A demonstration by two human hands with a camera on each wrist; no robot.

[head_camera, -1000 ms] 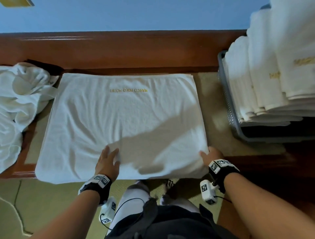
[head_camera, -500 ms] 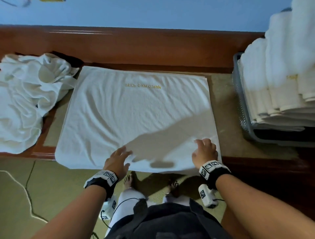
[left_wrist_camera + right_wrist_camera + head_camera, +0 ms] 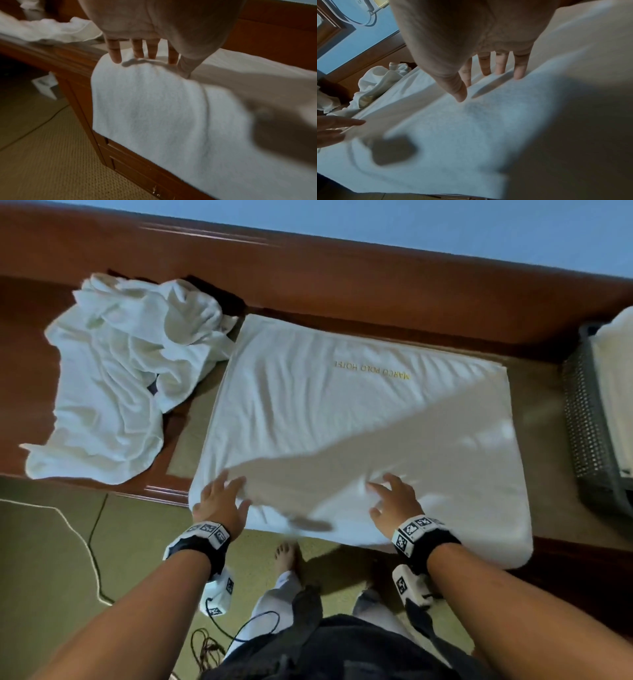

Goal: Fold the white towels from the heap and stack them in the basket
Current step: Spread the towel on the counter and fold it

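Note:
A white towel point(image 3: 359, 422) with gold lettering lies flat on the wooden desk point(image 3: 308, 278), its near edge hanging over the front point(image 3: 154, 115). My left hand point(image 3: 221, 501) rests with straight fingers on the towel's near left corner point(image 3: 144, 56). My right hand point(image 3: 394, 501) lies flat and spread on the towel's near middle point(image 3: 496, 70). The heap of unfolded white towels point(image 3: 120, 378) sits at the left. A grey mesh basket point(image 3: 589, 419) with folded towels point(image 3: 616, 392) stands at the right edge.
Carpeted floor point(image 3: 51, 559) lies below the desk, with a thin cable point(image 3: 85, 542) across it. My bare feet point(image 3: 286, 556) stand close to the desk front. Drawers point(image 3: 137, 169) show under the towel's hanging edge.
Both hands slid left along the towel's near edge; the left now sits at the left corner and the right at the middle. The view swung left, so the basket is nearly out of frame.

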